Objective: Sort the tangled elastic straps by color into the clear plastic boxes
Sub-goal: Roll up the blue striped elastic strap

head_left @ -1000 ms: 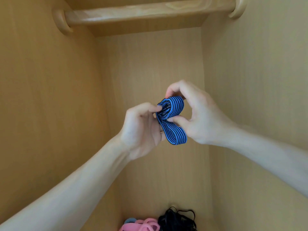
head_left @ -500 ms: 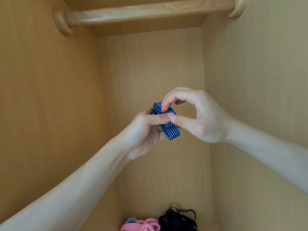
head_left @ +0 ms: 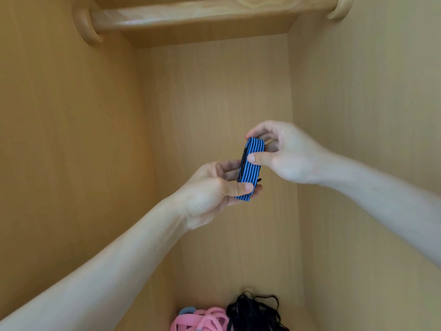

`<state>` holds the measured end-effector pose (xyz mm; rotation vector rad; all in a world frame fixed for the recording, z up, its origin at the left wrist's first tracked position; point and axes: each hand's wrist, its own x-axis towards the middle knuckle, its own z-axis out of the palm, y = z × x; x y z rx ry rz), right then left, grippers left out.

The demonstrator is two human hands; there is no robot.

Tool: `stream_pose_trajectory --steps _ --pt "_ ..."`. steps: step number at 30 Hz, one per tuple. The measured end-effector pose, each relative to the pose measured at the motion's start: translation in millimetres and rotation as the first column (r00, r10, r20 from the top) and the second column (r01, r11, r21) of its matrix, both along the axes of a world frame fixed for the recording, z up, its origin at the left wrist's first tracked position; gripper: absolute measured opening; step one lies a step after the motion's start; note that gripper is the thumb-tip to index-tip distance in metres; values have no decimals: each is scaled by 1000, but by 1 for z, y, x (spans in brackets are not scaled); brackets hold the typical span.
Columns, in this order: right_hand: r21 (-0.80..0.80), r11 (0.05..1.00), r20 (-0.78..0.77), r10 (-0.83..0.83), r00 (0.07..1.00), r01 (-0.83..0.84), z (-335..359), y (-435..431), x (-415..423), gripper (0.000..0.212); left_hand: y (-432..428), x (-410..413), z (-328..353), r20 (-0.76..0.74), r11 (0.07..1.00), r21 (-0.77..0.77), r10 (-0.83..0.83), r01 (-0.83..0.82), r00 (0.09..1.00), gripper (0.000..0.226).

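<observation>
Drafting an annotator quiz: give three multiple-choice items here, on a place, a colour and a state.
1. The pink straps lie: A in a drawer; B low down, left of the black straps; C on a hanger.
2. The striped strap is: A blue-black; B red-white; C green.
3. It is: A pinched by the left hand and the right hand; B hanging from a hook; C dropped.
Answers: B, heaps side by side at the bottom; A, stripes visible; A, both thumbs press it.
</observation>
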<state>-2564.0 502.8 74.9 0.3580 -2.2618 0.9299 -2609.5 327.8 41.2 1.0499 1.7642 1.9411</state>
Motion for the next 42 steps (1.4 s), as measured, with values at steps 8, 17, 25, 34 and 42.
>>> stream_pose_trajectory --steps 8,17,25,34,42 --pt "49 990 -58 -127 990 130 -5 8 -5 37 1 -8 -7 -74 985 -4 174 -175 982 42" --pt "53 993 110 -111 988 106 -31 -1 -20 38 -20 -10 -43 -31 938 82 341 -338 940 22" --pt "-252 968 346 89 934 1 -98 4 -10 32 -29 20 -101 -303 876 -87 431 -475 850 31" --pt "-388 921 415 138 899 37 -262 15 -5 19 -24 5 -208 -160 806 -355 446 -473 881 37" --pt "-524 851 512 298 806 19 -366 18 8 33 -37 -2 -287 -35 771 -531 396 -353 918 36"
